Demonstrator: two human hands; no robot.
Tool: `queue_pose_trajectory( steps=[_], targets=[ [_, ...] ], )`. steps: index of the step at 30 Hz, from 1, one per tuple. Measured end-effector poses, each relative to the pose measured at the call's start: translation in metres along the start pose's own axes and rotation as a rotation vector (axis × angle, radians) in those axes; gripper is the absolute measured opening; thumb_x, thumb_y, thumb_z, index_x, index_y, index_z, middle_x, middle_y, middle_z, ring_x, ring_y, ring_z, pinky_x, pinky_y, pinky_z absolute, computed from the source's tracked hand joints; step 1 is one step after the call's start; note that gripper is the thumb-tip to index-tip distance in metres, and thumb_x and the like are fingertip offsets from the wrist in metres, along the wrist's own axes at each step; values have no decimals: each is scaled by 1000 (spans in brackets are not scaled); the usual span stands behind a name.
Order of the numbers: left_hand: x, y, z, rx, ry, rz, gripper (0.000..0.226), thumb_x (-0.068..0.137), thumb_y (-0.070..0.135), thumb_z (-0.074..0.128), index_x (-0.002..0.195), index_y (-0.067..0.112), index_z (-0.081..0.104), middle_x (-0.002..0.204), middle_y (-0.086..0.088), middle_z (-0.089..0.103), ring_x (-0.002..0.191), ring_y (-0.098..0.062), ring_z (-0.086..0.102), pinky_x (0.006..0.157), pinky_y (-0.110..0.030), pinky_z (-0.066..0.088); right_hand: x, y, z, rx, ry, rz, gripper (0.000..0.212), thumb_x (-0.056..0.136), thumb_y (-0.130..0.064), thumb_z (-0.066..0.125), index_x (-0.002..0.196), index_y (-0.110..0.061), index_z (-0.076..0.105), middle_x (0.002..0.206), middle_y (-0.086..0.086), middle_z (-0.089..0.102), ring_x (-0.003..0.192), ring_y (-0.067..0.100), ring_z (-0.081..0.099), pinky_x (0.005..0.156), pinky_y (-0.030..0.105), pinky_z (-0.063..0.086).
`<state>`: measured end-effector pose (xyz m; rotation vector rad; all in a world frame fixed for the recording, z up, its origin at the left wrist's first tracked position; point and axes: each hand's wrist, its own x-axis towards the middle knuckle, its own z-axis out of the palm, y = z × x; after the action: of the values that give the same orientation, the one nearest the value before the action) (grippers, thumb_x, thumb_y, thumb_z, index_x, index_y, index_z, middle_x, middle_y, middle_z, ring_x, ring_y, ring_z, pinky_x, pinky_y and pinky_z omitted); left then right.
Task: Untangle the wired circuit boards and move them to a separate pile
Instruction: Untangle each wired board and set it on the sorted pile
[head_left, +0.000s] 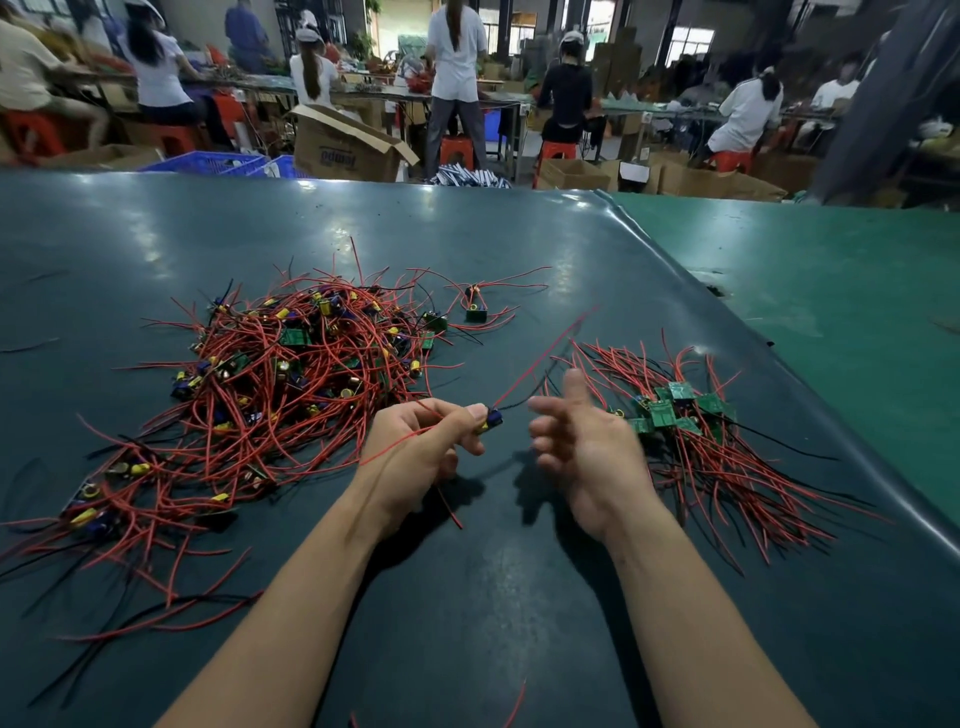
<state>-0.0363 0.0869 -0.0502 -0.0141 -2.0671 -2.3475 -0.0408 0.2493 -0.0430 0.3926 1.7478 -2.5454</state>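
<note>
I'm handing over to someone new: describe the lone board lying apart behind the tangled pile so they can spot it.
Start at the big tangled pile of red wires on the left of the dark mat. Look past its far right edge: the lone board lies there, small and green. Unlike its neighbours, it lies clear of the tangle.

Left grip (423, 441) curled in a pinch, right grip (582, 441) loose with fingers spread, both forearms extended forward
</note>
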Motion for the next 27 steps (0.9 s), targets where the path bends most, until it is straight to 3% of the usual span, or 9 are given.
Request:
queue_pose_trajectory(
  steps=[3, 7, 11, 21, 23, 25, 27],
  targets=[
    [-2, -1, -1, 56, -39, 13, 22, 85, 20, 72, 65, 14, 69, 61, -5, 66, 44, -10, 39, 41, -15, 32, -7, 6, 9, -127, -170, -2, 24, 83, -25, 73, 89, -1, 71, 60, 2, 59, 43, 7, 49, 38, 16, 37],
    [-3, 0, -2, 116, -108, 29, 19, 85, 20, 72, 69, 10, 70, 63, -7, 67, 46, -12, 41, 43, -17, 32, -7, 4, 6, -114, -159, -38, 9, 81, -12, 75, 80, -3, 74, 56, -1, 57, 44, 6, 45, 37, 15, 33],
    [-2, 0, -2, 88, -127, 36, 23, 84, 13, 74, 64, 9, 64, 57, -7, 63, 47, -14, 37, 43, -18, 30, -1, 1, 4, -49, -2, -130, 12, 82, -11, 76, 81, 0, 73, 53, -2, 57, 43, 5, 45, 37, 15, 34],
    [-5, 0, -3, 96, -211, 35, 21, 73, 22, 73, 56, 16, 63, 55, -8, 60, 44, -11, 37, 44, -17, 32, 13, -8, -18, 289, 406, -244, 15, 84, -6, 75, 69, -7, 69, 52, -3, 59, 42, 4, 48, 37, 16, 36],
    [-4, 0, -3, 91, -214, 39, 21, 73, 22, 72, 55, 16, 62, 55, -8, 60, 44, -11, 37, 44, -17, 32, 14, -6, -19, 138, 468, -364, 14, 86, -11, 73, 72, -8, 72, 56, -1, 62, 47, 9, 52, 45, 22, 42],
    [-4, 0, -5, 77, -208, 44, 20, 72, 21, 70, 56, 16, 61, 54, -7, 59, 45, -11, 36, 44, -17, 31, 16, -1, -19, -239, 567, -606, 13, 88, -18, 72, 84, -6, 77, 70, 5, 69, 60, 16, 61, 61, 25, 49],
    [-5, 0, -6, 62, -194, 47, 19, 72, 21, 70, 58, 13, 60, 53, -5, 57, 45, -11, 37, 43, -16, 31, 15, 2, -19, -480, 632, -785, 17, 88, -18, 72, 97, -5, 77, 81, 4, 71, 69, 15, 64, 70, 12, 46]
  ],
)
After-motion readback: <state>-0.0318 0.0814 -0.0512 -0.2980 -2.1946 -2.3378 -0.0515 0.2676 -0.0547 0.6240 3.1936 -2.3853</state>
